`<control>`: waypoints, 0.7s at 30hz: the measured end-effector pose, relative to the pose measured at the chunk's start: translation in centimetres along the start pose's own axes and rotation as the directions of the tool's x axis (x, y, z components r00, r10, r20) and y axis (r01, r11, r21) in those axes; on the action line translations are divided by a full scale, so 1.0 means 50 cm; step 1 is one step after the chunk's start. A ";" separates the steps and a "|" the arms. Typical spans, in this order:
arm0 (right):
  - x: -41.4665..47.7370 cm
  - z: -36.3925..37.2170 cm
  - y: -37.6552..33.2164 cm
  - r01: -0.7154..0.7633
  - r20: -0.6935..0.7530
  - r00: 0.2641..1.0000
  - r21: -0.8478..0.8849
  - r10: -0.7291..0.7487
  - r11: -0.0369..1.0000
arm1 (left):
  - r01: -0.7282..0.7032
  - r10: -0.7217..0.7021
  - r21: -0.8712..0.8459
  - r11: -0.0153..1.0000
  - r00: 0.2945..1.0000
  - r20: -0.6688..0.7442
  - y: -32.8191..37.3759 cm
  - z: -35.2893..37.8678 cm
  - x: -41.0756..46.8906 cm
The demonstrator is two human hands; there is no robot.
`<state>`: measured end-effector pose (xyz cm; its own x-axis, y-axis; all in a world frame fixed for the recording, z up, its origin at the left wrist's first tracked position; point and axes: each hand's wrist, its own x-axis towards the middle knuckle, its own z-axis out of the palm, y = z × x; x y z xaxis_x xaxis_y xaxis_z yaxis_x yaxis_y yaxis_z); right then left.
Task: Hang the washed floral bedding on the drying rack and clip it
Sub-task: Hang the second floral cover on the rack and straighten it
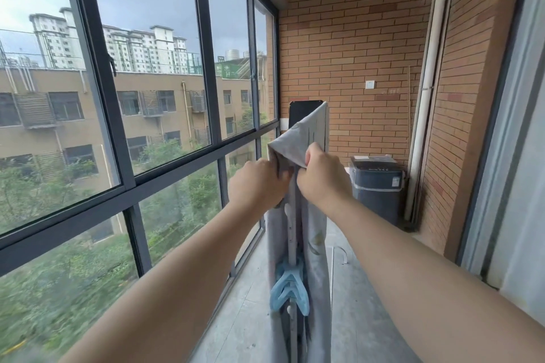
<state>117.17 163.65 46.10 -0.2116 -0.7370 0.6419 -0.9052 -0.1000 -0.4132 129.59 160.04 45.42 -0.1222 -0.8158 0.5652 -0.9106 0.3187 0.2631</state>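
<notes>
Bedding (315, 244) is draped over the drying rack (292, 233), with its folded corner lifted. Left hand (259, 183) pinches one edge, and right hand (321, 174) grips the fold just beside it. Probably best to pull both edges flat and even along the rail before reaching for the blue clip (290, 289) lower down.
</notes>
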 end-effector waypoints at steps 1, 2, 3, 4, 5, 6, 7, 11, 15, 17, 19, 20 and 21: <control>0.001 0.001 0.002 -0.011 -0.002 1.000 0.006 0.011 1.000 | 0.076 -0.072 -0.037 0.996 0.993 0.098 -0.011 -0.005 0.013; 0.002 -0.004 0.009 -0.022 -0.003 1.000 0.003 0.022 1.000 | 0.143 -0.133 -0.052 0.988 0.978 0.159 -0.031 -0.013 0.024; 0.006 -0.010 0.023 -0.033 -0.013 0.999 -0.004 0.033 0.999 | 0.171 -0.164 -0.026 0.985 0.972 0.168 -0.055 -0.022 0.033; 0.010 -0.017 0.038 -0.048 -0.038 0.998 -0.018 0.047 0.999 | 0.175 -0.178 0.034 0.984 0.974 0.138 -0.074 -0.031 0.034; 0.010 -0.022 0.050 -0.066 -0.074 0.995 -0.034 0.063 0.997 | 0.159 -0.168 0.108 0.981 0.982 0.088 -0.083 -0.033 0.028; 0.009 -0.025 0.053 -0.075 -0.100 0.993 -0.046 0.070 0.996 | 0.124 -0.133 0.164 0.979 0.990 0.044 -0.079 -0.033 0.019; 0.008 -0.022 0.051 -0.065 -0.100 0.993 -0.062 0.059 0.996 | 0.068 -0.077 0.200 0.977 0.996 0.037 -0.060 -0.029 0.009; -0.008 -0.009 0.043 0.003 -0.007 1.000 -0.104 -0.004 0.995 | 0.105 -0.114 0.169 0.980 0.992 0.044 -0.055 -0.029 0.020; -0.005 -0.017 0.069 -0.028 -0.071 0.997 -0.094 0.021 0.995 | 0.035 -0.054 0.249 0.968 0.996 0.070 -0.071 -0.029 0.010; -0.016 -0.006 0.054 0.050 0.035 0.998 -0.092 -0.047 0.995 | 0.037 -0.053 0.197 0.980 0.996 0.077 -0.056 -0.017 -0.001; -0.014 -0.011 0.054 0.050 -0.006 0.999 -0.054 -0.050 0.997 | 0.097 -0.100 0.148 0.984 0.995 0.011 -0.070 -0.035 0.015; -0.009 -0.017 0.063 0.021 -0.057 0.998 -0.033 -0.023 0.999 | 0.106 -0.106 0.131 0.986 0.994 -0.007 -0.082 -0.044 0.024; -0.004 -0.020 0.072 -0.003 -0.086 0.996 -0.012 0.002 1.000 | 0.095 -0.093 0.124 0.988 0.995 -0.022 -0.089 -0.049 0.027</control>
<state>113.57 164.09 45.12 -0.2445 -0.6773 0.6939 -0.9087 -0.0897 -0.4078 134.42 158.70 46.92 -0.0282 -0.8309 0.5557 -0.9600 0.1774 0.2165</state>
